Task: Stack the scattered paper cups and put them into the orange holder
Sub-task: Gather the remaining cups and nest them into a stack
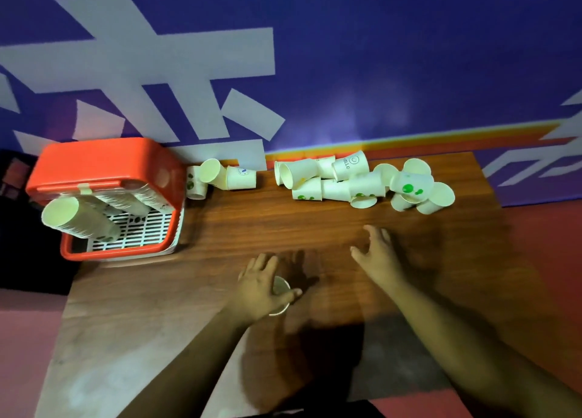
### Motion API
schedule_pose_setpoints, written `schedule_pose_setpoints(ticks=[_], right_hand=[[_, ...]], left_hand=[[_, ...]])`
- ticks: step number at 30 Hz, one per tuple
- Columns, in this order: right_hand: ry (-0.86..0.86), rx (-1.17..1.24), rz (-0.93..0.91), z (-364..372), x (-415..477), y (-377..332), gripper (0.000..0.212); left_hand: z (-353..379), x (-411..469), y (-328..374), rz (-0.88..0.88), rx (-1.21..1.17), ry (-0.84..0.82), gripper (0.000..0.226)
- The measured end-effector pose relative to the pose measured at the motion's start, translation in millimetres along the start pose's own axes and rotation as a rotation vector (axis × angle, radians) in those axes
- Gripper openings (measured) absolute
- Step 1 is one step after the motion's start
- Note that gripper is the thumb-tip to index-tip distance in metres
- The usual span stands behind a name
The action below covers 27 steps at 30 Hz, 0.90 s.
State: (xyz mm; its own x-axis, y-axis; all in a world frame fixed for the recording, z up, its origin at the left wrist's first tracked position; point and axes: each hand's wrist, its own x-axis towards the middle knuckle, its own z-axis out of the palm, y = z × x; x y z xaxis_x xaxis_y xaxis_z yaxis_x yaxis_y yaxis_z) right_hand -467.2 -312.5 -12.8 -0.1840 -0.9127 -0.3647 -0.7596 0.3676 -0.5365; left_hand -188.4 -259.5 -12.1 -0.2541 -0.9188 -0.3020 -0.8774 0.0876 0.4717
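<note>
Near the middle of the desk, the left hand grips a single cup, fingers and thumb curled round its wall, with the open mouth showing between them. The right hand hovers to the right and a little farther off, fingers spread and relaxed, holding nothing and apart from the cup.

A broad band of bare wood lies between the hands and the heap of loose cups along the far edge, below the wall. Three more cups lie just right of the holder, which sits at the far left corner, its near side close to the desk's left edge. The right edge runs just past the heap.

The desk is dark, grained wood. The cups are white, tapered paper, and some carry green dots. The holder is orange plastic with rounded corners and a white slotted grille; two long stacks lean inside it
</note>
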Motion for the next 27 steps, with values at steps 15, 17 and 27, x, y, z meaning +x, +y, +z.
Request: schedule_pose_setpoints(ticks=[15,17,27], right_hand=[[0.207,-0.031,-0.039,-59,116,-4,0.052],[0.203,-0.019,-0.045,-54,122,-8,0.049],[0.249,0.122,-0.129,-57,112,-8,0.021]], left_hand=[[-47,239,89,-0.142,0.115,0.196,0.074],[-47,256,78,-0.227,0.222,0.165,0.083],[-46,249,32,-0.260,0.254,0.179,0.075]])
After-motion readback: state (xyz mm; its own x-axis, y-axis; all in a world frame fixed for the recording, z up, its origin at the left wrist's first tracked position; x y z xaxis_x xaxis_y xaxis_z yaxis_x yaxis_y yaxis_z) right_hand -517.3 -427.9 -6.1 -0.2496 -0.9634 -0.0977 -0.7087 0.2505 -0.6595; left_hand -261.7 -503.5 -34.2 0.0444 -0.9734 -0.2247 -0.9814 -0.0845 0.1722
